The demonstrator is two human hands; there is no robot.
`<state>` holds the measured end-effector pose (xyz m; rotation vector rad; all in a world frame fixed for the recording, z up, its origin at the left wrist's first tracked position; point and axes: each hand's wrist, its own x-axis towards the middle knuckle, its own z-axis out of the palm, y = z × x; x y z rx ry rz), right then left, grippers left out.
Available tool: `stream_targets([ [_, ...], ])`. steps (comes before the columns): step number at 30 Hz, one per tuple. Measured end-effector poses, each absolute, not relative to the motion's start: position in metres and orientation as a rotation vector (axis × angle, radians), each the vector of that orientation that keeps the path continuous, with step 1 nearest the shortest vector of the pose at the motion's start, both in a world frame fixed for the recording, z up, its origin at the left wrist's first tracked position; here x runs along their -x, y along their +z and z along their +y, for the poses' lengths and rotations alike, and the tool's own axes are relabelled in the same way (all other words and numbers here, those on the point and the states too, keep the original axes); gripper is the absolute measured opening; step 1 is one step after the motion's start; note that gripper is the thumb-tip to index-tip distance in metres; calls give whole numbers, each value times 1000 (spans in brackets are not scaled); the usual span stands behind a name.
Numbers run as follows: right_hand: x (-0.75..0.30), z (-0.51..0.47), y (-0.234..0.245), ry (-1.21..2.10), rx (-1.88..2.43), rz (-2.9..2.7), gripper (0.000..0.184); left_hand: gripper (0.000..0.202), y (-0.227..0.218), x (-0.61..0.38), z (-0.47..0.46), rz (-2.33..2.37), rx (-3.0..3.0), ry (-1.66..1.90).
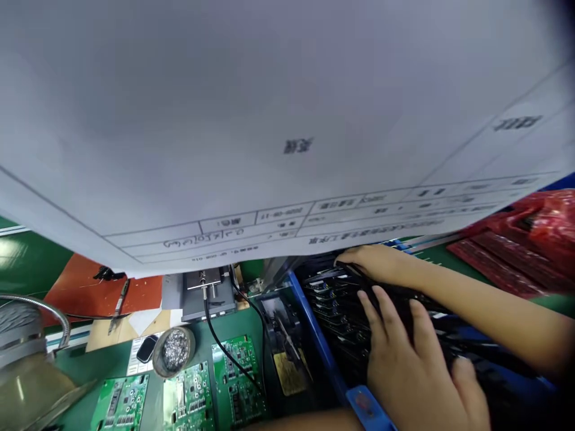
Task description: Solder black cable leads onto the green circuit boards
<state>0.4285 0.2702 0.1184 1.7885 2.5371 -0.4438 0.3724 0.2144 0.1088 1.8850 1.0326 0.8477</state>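
My left hand (413,365) lies at the lower right with its fingers spread over a dense mass of black cables (399,317) in a blue-edged tray (317,326). My right hand (372,263) reaches in from the right along the far side of the tray, its fingertips pinching a black cable. Rows of small boards (327,305) stand in the tray, partly hidden by the cables and my hands. A large printed paper form (269,120) hangs close to the camera and hides the upper part of the view.
Several green circuit boards (238,377) lie on a green work mat (90,359), beside a metal dish of silvery solder scraps (174,352). A grey device (206,293) trails a black cable. A red plastic bag (530,221) lies at the right, a magnifier lamp (27,359) at the lower left.
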Motion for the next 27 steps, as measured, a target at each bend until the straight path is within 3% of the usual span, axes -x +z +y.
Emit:
stream_targets([
  [1,-417,247,112,-466,-1927,2540,68,38,109,-375,216,1024,-1891,848],
  [2,-407,227,105,-588,-2340,2580,82,32,110,-376,217,1016,-1902,847],
  [3,-400,211,98,-844,-2489,2679,94,29,110,-376,219,1007,-1912,845],
  [6,-391,195,86,-1676,-2886,2495,92,26,109,-373,219,978,-1939,833],
  [8,-389,198,83,-2077,-2853,2311,87,26,107,-370,216,965,-1949,815],
  [10,-385,197,79,-2274,-2682,2235,86,27,104,-368,211,968,-1945,788],
  [12,-380,189,72,-2217,-2734,2223,89,27,100,-365,207,988,-1927,753],
  [15,-382,178,60,-1644,-2862,2300,95,25,92,-362,200,1036,-1881,686],
  [17,-399,194,61,-1298,-2494,2338,92,33,86,-362,197,1072,-1843,635],
  [21,-452,296,88,-1158,-1494,2186,53,75,72,-363,192,1113,-1776,536],
  [23,-470,349,102,-1123,-1469,2168,35,84,65,-360,190,1105,-1757,497],
  [27,-474,389,111,-1112,-1430,2130,31,85,58,-354,186,1072,-1722,457],
])
